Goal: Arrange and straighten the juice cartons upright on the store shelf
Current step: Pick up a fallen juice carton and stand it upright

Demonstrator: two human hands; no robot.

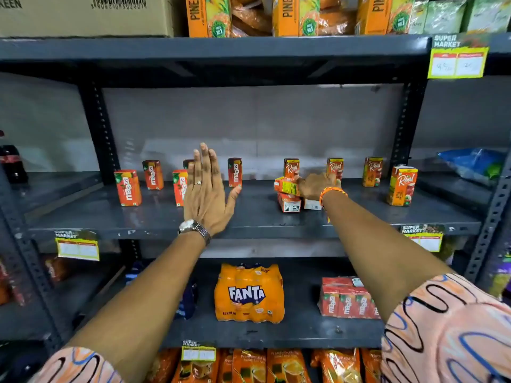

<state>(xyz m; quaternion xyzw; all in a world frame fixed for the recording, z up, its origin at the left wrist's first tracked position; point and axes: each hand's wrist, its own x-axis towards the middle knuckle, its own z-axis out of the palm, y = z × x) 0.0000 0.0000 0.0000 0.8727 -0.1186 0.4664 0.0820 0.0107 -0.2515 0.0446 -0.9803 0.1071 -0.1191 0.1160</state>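
Note:
Small orange-red juice cartons stand on the dark grey middle shelf [249, 217]. On the left, several Maaza cartons [127, 187] are upright. My left hand [207, 194] is raised flat with fingers spread in front of them, holding nothing and partly hiding two cartons. On the right, three Real cartons [402, 186] stand upright. My right hand [313, 186] grips a Real carton [286, 186] lying on its side, on top of another toppled carton [289, 203]. A white carton end [312, 204] shows under my wrist.
A Fanta multipack [249, 293] and a shrink-wrapped Maaza pack [345, 298] sit on the shelf below. Tall pineapple juice cartons [286, 15] and a cardboard box [83, 15] fill the top shelf. A cola bottle [12, 164] stands far left, a blue bag [472, 164] far right.

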